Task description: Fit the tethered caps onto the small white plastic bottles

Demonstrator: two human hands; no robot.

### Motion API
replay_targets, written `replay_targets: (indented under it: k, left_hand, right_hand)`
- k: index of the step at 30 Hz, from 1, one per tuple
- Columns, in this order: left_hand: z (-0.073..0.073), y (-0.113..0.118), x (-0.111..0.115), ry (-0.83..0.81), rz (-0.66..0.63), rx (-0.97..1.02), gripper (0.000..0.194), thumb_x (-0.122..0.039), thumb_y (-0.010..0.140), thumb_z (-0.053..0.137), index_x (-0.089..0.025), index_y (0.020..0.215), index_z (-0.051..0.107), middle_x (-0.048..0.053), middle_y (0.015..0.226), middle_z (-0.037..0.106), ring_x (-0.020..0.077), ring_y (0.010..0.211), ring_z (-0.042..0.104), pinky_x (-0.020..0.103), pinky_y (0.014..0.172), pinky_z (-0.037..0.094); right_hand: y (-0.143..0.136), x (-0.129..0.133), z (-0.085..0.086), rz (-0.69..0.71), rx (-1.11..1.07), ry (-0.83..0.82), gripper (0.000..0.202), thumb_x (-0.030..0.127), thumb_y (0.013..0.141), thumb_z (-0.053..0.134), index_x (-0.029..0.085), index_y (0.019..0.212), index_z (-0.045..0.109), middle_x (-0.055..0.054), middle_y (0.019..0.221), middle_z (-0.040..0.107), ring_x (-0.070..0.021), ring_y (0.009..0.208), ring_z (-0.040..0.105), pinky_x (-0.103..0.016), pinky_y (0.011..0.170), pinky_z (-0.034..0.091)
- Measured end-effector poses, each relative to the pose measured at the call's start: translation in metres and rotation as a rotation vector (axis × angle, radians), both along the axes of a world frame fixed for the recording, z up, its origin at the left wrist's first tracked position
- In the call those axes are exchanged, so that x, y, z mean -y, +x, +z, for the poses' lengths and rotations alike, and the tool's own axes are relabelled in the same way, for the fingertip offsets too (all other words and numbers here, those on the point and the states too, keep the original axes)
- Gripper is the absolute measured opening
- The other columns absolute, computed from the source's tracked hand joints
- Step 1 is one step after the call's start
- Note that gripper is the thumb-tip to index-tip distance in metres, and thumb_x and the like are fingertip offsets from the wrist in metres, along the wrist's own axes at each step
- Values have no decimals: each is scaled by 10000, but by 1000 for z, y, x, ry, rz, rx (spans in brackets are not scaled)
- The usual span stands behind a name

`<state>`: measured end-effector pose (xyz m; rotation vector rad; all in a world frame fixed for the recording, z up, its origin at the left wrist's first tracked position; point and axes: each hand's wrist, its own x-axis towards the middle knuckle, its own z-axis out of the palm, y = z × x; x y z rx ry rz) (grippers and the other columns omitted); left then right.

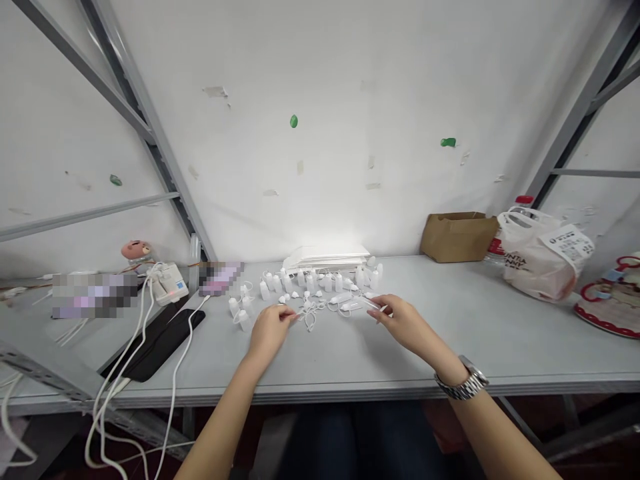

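Small translucent white squeeze bottles (289, 283) stand in a loose row on the grey shelf top, several more (243, 320) at its left end. White caps and looped white straps (311, 313) lie in a small heap between my hands. At the left edge of that heap is my left hand (270, 328), its thumb and fingers closed together; whatever may be between them is too small to make out. My right hand (397, 319) pinches the end of a clear plastic tube (369, 304). Next to it lies another clear tube (353, 305).
Flat white packages (327, 255) lie against the wall. Left are a phone (220, 279), a black pouch (165, 343), a power strip (169, 285) and white cables (145, 320). Right stand a cardboard box (457, 239), a plastic bag (537, 260) and a red-trimmed item (615, 300).
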<state>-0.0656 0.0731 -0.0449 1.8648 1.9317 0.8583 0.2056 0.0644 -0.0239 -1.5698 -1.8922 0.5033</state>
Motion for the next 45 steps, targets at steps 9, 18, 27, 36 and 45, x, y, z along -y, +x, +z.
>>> replay_targets:
  k: [9, 18, 27, 36, 45]
  left_hand:
    - [-3, -4, -2, 19, 19, 52, 193, -348, 730, 531, -202, 712, 656, 53, 811, 693, 220, 785, 618, 314, 711, 441]
    - [-8, 13, 2, 25, -93, 51, 313, -452, 617, 660, -217, 823, 681, 52, 869, 640, 232, 833, 583, 332, 757, 449]
    - [-10, 23, 6, 93, -80, 145, 98, -309, 687, 610, -233, 645, 655, 35, 818, 606, 233, 901, 538, 370, 842, 407]
    - [-3, 25, 3, 140, -22, 464, 207, -374, 671, 614, -176, 707, 660, 69, 899, 676, 199, 855, 612, 278, 686, 462]
    - [-7, 17, -2, 119, 42, 628, 253, -402, 676, 603, -152, 692, 640, 90, 851, 709, 221, 815, 627, 318, 689, 460]
  right_hand:
    - [-5, -1, -11, 53, -12, 4, 252, 313, 819, 501, 175, 998, 613, -91, 979, 656, -219, 827, 612, -311, 710, 459]
    - [-6, 1, -11, 79, 7, 0, 258, 327, 828, 487, 184, 1000, 617, -87, 916, 670, -231, 826, 620, -319, 704, 454]
    - [-11, 3, -12, 103, 17, 11, 243, 307, 827, 495, 178, 993, 617, -87, 945, 665, -222, 816, 619, -315, 700, 451]
    - [-20, 6, -13, 104, 5, 36, 223, 299, 831, 494, 203, 997, 608, -73, 957, 654, -218, 831, 617, -308, 700, 457]
    - [-29, 10, -12, 125, -12, 13, 238, 281, 831, 499, 185, 1025, 598, -76, 953, 640, -208, 805, 613, -319, 712, 458]
